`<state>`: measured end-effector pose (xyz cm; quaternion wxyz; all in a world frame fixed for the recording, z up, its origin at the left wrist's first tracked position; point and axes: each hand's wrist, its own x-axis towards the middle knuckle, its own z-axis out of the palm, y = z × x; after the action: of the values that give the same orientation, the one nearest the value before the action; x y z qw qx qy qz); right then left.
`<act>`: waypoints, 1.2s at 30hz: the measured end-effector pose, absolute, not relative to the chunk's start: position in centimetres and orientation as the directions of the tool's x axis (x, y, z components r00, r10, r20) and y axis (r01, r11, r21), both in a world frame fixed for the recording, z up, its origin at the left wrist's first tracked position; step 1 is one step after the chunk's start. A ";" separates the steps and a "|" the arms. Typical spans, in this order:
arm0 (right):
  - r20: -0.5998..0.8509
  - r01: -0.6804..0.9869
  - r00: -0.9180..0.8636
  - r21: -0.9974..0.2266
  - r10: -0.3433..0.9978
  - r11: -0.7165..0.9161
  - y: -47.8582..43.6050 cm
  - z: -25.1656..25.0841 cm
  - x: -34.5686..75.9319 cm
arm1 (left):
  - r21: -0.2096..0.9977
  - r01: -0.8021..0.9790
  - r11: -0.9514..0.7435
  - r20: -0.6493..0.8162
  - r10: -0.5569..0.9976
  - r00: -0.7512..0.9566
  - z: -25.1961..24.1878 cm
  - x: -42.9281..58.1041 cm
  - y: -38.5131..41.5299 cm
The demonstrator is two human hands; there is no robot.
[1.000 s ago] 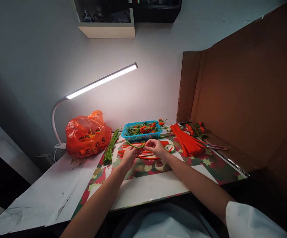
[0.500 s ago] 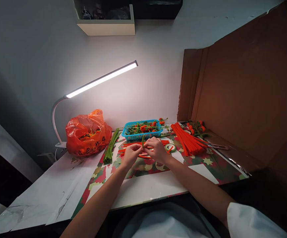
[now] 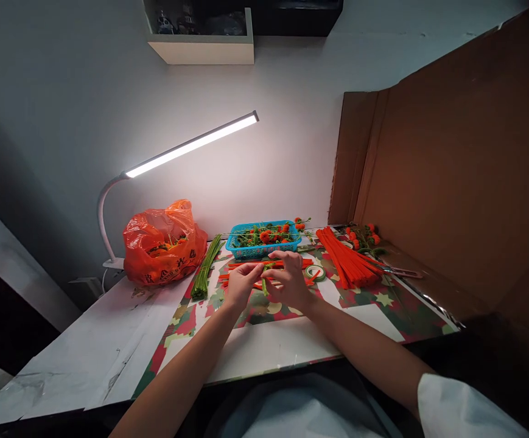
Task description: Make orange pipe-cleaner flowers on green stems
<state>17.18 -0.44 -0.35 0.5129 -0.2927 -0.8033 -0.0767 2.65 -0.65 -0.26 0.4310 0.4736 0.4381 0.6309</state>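
Note:
A short green chenille stem point(image 3: 265, 287) is bent between my two hands, above the middle of the table. My left hand point(image 3: 241, 285) pinches it between thumb and index finger. On the other side, my right hand point(image 3: 288, 281) has its thumb against the stem and its index finger lifted; its other fingers are partly hidden. Several orange chenille stems point(image 3: 237, 265) lie on the table behind and under my hands. A roll of pale green tape point(image 3: 315, 273) rests just right of my right hand.
At the back stands a blue basket point(image 3: 241, 251) of orange-and-green flowers. Left of it are a bundle of green stems point(image 3: 206, 267), an orange plastic bag point(image 3: 164, 243) and a lit lamp point(image 3: 191, 145). Rightward lie an orange stem bundle point(image 3: 349, 261), more flowers point(image 3: 370, 236), scissors point(image 3: 403, 272) and a cardboard wall point(image 3: 447, 158).
The green stem stood upright between my fingertips; now it is bent and part of it points down. My right index finger has lifted away from my left hand.

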 end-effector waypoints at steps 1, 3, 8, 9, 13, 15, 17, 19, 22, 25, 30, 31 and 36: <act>0.880 0.558 -0.287 -0.169 0.379 0.813 -0.4 -0.7 17.0 | 0.959 -0.150 -0.240 0.211 0.959 -0.188 -0.4 2.6 -0.6; 0.898 0.564 -0.238 -0.182 0.370 0.805 -0.5 -1.1 16.6 | 0.952 -0.198 -0.232 0.195 0.962 -0.191 -0.7 2.6 -0.4; 0.904 0.533 -0.150 -0.267 0.401 0.803 -0.8 -1.1 16.5 | 0.934 -0.283 -0.216 0.165 0.967 -0.194 -0.8 2.7 -0.3; 0.902 0.520 -0.144 -0.282 0.408 0.806 -0.9 -1.0 16.5 | 0.932 -0.289 -0.218 0.165 0.966 -0.198 -0.7 2.7 -0.4; 0.891 0.497 -0.130 -0.320 0.434 0.807 -1.3 -0.5 16.8 | 0.937 -0.229 -0.263 0.213 0.952 -0.221 -0.1 3.0 -0.9; 0.883 0.516 -0.137 -0.323 0.448 0.794 -1.5 0.0 17.0 | 0.939 -0.142 -0.314 0.280 0.935 -0.216 0.1 3.1 -1.1; 0.862 0.527 -0.167 -0.332 0.478 0.782 -1.4 0.7 17.4 | 0.926 -0.066 -0.371 0.353 0.916 -0.193 0.2 3.2 -1.2; 0.805 0.493 -0.239 -0.381 0.543 0.782 -1.2 1.5 17.8 | 0.913 -0.028 -0.407 0.398 0.904 -0.159 0.2 3.3 -1.3; 0.624 0.267 -0.335 -0.656 0.707 0.706 -0.2 2.7 18.6 | 0.923 -0.025 -0.384 0.382 0.922 -0.070 0.2 3.2 -1.2; 0.443 -0.040 -0.436 -0.879 0.784 0.475 0.9 3.2 19.2 | 0.949 -0.051 -0.312 0.313 0.949 0.019 0.3 3.0 -1.1; 0.446 -0.225 -0.367 -0.894 0.816 0.387 1.4 2.8 18.9 | 0.960 -0.162 -0.230 0.241 0.969 0.057 0.4 2.7 -0.8; 0.463 -0.240 -0.336 -0.884 0.820 0.401 1.2 2.7 18.8 | 0.957 -0.198 -0.211 0.228 0.972 0.064 0.3 2.6 -0.7; 0.530 -0.290 -0.233 -0.838 0.815 0.462 0.8 2.2 18.5 | 0.940 -0.322 -0.112 0.157 0.981 0.114 0.0 2.3 -0.2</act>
<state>18.46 0.80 2.20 0.5824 -0.2100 -0.6259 0.4743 2.32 -0.24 -0.04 0.5711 0.4806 0.3429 0.5703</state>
